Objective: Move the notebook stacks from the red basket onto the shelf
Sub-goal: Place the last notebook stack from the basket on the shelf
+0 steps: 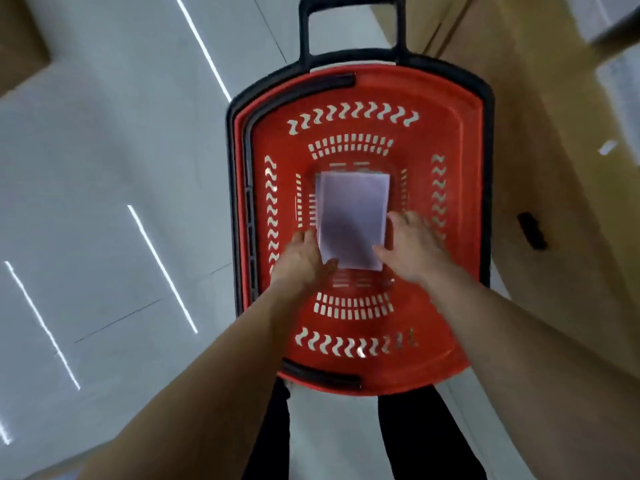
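A stack of pale lilac, rectangular paper notebooks (pixel 351 216) is seen lying flat in the middle of the floor of the red slotted plastic basket (pixel 436 355), with a slightly offset edge of a lower book showing along its left side. Its near corners are taken from both sides. The left grip (pixel 301 261), a bare hand, is laid along the left edge with its thumb pressed on the near left corner. The right grip (pixel 412 251) is curled at the right edge with its thumb on the cover, so the stack is judged to be pinched by both. Whether it has been raised off the basket floor cannot be told.

No other stack is visible in the basket, so this one is judged to be the last left to move. The lift and the carry to the shelf are not yet done. The shelf is not in view, and what has been placed there cannot be told.

The basket, edged in black with a black pull handle (pixel 305 32), is stood on a glossy pale grey tiled floor (pixel 104 161) streaked with light reflections. Brown cardboard boxes (pixel 540 126) are ranged just beside it on the right.
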Motion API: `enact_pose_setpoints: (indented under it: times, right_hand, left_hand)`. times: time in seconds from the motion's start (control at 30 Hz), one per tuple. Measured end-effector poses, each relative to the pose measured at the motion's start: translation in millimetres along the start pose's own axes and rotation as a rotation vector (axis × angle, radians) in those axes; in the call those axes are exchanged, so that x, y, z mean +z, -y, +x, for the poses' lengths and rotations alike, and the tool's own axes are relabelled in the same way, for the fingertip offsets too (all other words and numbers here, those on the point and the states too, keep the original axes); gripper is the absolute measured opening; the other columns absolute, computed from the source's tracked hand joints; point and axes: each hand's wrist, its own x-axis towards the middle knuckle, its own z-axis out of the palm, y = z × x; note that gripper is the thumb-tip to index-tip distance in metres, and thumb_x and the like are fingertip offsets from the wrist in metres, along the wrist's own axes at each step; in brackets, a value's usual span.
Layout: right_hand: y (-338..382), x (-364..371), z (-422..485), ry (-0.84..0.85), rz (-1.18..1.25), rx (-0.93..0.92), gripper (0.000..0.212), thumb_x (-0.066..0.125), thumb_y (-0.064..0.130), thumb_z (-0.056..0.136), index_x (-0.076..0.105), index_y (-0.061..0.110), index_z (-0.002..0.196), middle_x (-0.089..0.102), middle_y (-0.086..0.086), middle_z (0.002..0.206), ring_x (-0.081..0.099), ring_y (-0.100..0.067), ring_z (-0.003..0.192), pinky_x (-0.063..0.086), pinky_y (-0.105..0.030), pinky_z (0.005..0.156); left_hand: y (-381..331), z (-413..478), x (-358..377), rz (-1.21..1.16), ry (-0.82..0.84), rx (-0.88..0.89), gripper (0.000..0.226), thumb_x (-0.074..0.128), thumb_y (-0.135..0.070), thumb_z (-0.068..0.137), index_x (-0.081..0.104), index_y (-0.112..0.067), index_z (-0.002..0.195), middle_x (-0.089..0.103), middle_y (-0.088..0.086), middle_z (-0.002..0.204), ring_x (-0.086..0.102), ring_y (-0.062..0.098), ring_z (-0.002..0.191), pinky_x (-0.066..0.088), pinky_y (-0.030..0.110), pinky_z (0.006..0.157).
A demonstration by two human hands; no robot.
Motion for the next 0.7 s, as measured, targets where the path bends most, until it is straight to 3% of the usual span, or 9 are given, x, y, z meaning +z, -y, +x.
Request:
enact_pose_setpoints:
  times: [0.17,0.3,0.4,0.53,0.7]
  right_hand:
    - [-25,86,87,-0.032,0.116,0.092,0.075,0.070,0.034,0.087,0.035,0.009,0.149,0.038,-0.022,0.144,0.041,-0.042,0.133,0.039,-0.045,0.109]
    - [-34,142,131,-0.078,0.217,0.178,0.086,0.070,0.036,0.088,0.024,0.005,0.154,0.032,-0.023,0.149,0.040,-0.044,0.133,0.037,-0.045,0.111]
    - [-36,175,150,-0.099,0.253,0.223,0.098,0.065,0.041,0.090,0.007,0.003,0.159,0.024,-0.025,0.154,0.034,-0.045,0.138,0.031,-0.046,0.116]
    - [-37,200,156,-0.092,0.273,0.270,0.108,0.065,0.049,0.091,-0.009,0.011,0.159,0.016,-0.023,0.157,0.029,-0.043,0.141,0.028,-0.043,0.116]
    - [-40,205,157,-0.117,0.239,0.240,0.109,0.066,0.046,0.091,-0.012,0.012,0.159,0.019,-0.022,0.154,0.032,-0.042,0.136,0.030,-0.043,0.113]
  left_hand:
    - [25,85,75,-0.231,-0.078,-0.087,0.063,0.068,-0.037,0.091,0.038,-0.016,0.143,0.050,0.008,0.139,0.053,0.026,0.124,0.040,0.030,0.092]
    - [48,134,123,-0.346,-0.092,-0.161,0.070,0.070,-0.033,0.090,0.033,-0.019,0.147,0.048,0.007,0.144,0.050,0.026,0.130,0.042,0.036,0.101]
    - [56,154,147,-0.453,-0.124,-0.181,0.065,0.072,-0.029,0.089,0.037,-0.020,0.143,0.051,0.003,0.142,0.051,0.023,0.129,0.042,0.034,0.100]
    - [62,168,169,-0.489,-0.181,-0.128,0.064,0.073,-0.033,0.087,0.038,-0.021,0.138,0.054,0.002,0.137,0.056,0.023,0.124,0.052,0.044,0.098]
    - [54,176,173,-0.483,-0.240,-0.123,0.072,0.077,-0.032,0.083,0.036,-0.017,0.140,0.049,0.005,0.142,0.052,0.026,0.128,0.049,0.044,0.103]
